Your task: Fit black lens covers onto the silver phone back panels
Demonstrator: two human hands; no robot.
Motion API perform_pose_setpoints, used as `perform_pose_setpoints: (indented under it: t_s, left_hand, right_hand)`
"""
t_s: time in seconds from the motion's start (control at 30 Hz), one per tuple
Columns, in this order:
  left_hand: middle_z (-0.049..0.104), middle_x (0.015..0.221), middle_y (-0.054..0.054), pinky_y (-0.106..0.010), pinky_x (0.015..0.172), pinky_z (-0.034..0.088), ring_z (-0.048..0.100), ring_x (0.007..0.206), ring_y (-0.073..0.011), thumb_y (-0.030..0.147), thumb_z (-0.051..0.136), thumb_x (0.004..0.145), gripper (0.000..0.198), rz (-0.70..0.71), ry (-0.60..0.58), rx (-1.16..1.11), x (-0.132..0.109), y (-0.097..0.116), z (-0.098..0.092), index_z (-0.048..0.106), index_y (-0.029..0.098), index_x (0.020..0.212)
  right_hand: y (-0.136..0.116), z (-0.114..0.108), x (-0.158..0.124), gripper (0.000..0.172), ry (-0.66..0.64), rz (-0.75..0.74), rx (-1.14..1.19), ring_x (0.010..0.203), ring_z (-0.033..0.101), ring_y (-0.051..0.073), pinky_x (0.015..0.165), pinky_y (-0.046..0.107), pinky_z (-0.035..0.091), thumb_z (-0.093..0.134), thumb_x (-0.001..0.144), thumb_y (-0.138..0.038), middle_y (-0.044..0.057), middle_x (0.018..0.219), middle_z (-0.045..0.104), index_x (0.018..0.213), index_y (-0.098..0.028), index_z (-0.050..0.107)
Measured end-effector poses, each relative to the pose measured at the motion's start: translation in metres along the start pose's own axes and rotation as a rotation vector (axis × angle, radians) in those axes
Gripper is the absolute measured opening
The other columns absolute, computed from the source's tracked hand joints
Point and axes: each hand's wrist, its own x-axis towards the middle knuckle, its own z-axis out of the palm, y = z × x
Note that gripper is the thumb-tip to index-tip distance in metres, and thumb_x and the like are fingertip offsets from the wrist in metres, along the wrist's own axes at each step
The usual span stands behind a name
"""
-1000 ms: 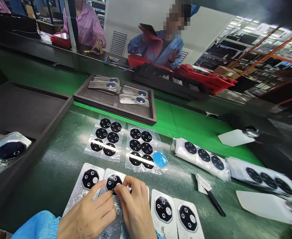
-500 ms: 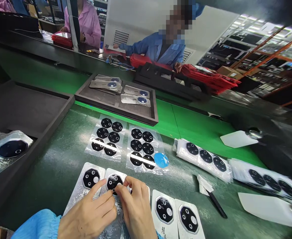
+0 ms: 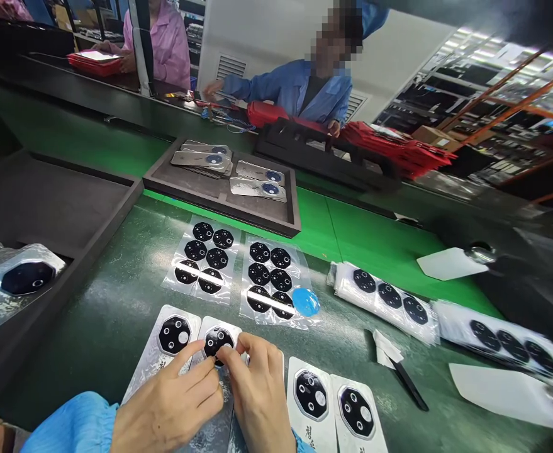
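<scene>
Several silver phone back covers stand in a row at the near edge, each with a black octagonal camera plate. On the second cover (image 3: 217, 435), its black camera plate (image 3: 216, 340) lies between my hands. My left hand (image 3: 170, 399) rests over the cover, index finger stretched to the plate's left edge, other fingers loosely bent. My right hand (image 3: 260, 390) has thumb and index pinched together at the plate's lower right edge; what is between the tips is hidden. The leftmost cover (image 3: 150, 363) lies beside my left hand. Right of my right hand are two more covers (image 3: 321, 366).
Ahead lie two clear sheets of black octagonal stickers (image 3: 210, 255) (image 3: 264, 277), one with a blue disc (image 3: 306, 302). Bagged sticker stacks (image 3: 389, 302), a black-handled blade (image 3: 411, 387) and white paddles (image 3: 450, 263) sit right. A dark tray (image 3: 201, 187) holds covers. Co-workers sit opposite.
My hands stay at the same plate with barely any movement. Across the bench, the co-worker in pink has shifted a red stack left, and the one in blue has raised a hand.
</scene>
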Motion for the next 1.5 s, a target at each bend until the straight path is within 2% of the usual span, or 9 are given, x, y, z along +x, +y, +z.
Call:
perform_pose_setpoints:
  t_s: [0.2, 0.37, 0.77, 0.9, 1.03, 1.17, 1.37, 1.5]
  left_hand:
    - [0.061, 0.084, -0.001, -0.048, 0.123, 0.018, 0.063, 0.096, -0.0182, 0.004, 0.041, 0.093, 0.021, -0.012, 0.005, -0.024, 0.000, 0.000, -0.001, 0.060, 0.013, 0.090]
    - [0.061, 0.082, -0.001, -0.049, 0.122, 0.019, 0.063, 0.094, -0.0182, 0.003, 0.041, 0.093, 0.022, -0.031, 0.025, -0.018, 0.002, 0.000, -0.001, 0.060, 0.014, 0.089]
    - [0.060, 0.079, 0.001, -0.051, 0.123, 0.018, 0.063, 0.095, -0.0167, 0.002, 0.042, 0.092, 0.022, -0.033, 0.020, -0.044, 0.000, 0.000, 0.000, 0.060, 0.015, 0.087]
    - [0.059, 0.079, 0.001, -0.052, 0.123, 0.019, 0.063, 0.092, -0.0166, 0.003, 0.043, 0.092, 0.020, -0.031, 0.021, -0.043, 0.000, 0.000, 0.001, 0.059, 0.015, 0.086]
    - [0.059, 0.078, 0.001, -0.052, 0.123, 0.017, 0.063, 0.095, -0.0173, 0.002, 0.044, 0.092, 0.021, -0.029, 0.027, -0.058, 0.001, 0.000, 0.001, 0.059, 0.015, 0.084]
    - [0.058, 0.077, 0.001, -0.053, 0.123, 0.019, 0.063, 0.092, -0.0167, 0.003, 0.044, 0.092, 0.021, -0.037, 0.022, -0.054, 0.001, 0.000, 0.002, 0.059, 0.015, 0.084]
    - [0.061, 0.080, 0.000, -0.052, 0.122, 0.021, 0.064, 0.097, -0.0177, 0.002, 0.045, 0.091, 0.020, -0.035, 0.047, -0.050, 0.000, 0.000, 0.002, 0.060, 0.014, 0.086]
    - [0.060, 0.077, 0.001, -0.052, 0.122, 0.020, 0.064, 0.092, -0.0165, 0.000, 0.042, 0.091, 0.024, -0.041, 0.059, -0.062, 0.001, 0.000, 0.001, 0.059, 0.015, 0.083]
  right_hand:
    - [0.001, 0.001, -0.002, 0.026, -0.054, 0.026, -0.002, 0.090, 0.048, 0.021, 0.077, 0.034, 0.044, 0.040, 0.093, -0.005, 0.007, 0.098, 0.050, 0.098, -0.022, 0.059]
    - [0.001, 0.004, -0.002, 0.025, 0.000, 0.008, 0.021, 0.083, 0.046, 0.021, 0.070, 0.033, 0.042, 0.036, 0.096, -0.009, 0.007, 0.093, 0.048, 0.090, -0.021, 0.057]
    - [0.002, 0.002, 0.002, 0.025, 0.021, -0.014, 0.000, 0.083, 0.047, 0.020, 0.072, 0.032, 0.042, 0.040, 0.093, -0.004, 0.006, 0.093, 0.049, 0.092, -0.020, 0.059]
    - [0.001, 0.000, 0.004, 0.023, -0.038, 0.002, 0.018, 0.081, 0.047, 0.020, 0.069, 0.030, 0.042, 0.043, 0.092, -0.005, 0.006, 0.092, 0.049, 0.089, -0.021, 0.059]
    - [0.000, -0.002, 0.005, 0.026, -0.015, 0.024, 0.028, 0.082, 0.045, 0.020, 0.070, 0.032, 0.042, 0.037, 0.094, -0.006, 0.006, 0.092, 0.048, 0.090, -0.020, 0.058]
    - [-0.001, 0.001, 0.003, 0.023, -0.082, 0.001, -0.003, 0.080, 0.046, 0.020, 0.068, 0.031, 0.041, 0.040, 0.093, -0.006, 0.006, 0.091, 0.049, 0.086, -0.020, 0.057]
    - [0.001, 0.011, 0.001, 0.025, -0.006, 0.043, 0.008, 0.078, 0.046, 0.020, 0.067, 0.032, 0.040, 0.039, 0.093, -0.008, 0.005, 0.090, 0.049, 0.084, -0.022, 0.058]
    - [0.008, -0.008, 0.007, 0.019, 0.064, 0.153, 0.148, 0.081, 0.048, 0.020, 0.068, 0.032, 0.041, 0.045, 0.096, -0.013, 0.004, 0.087, 0.046, 0.091, -0.023, 0.060]
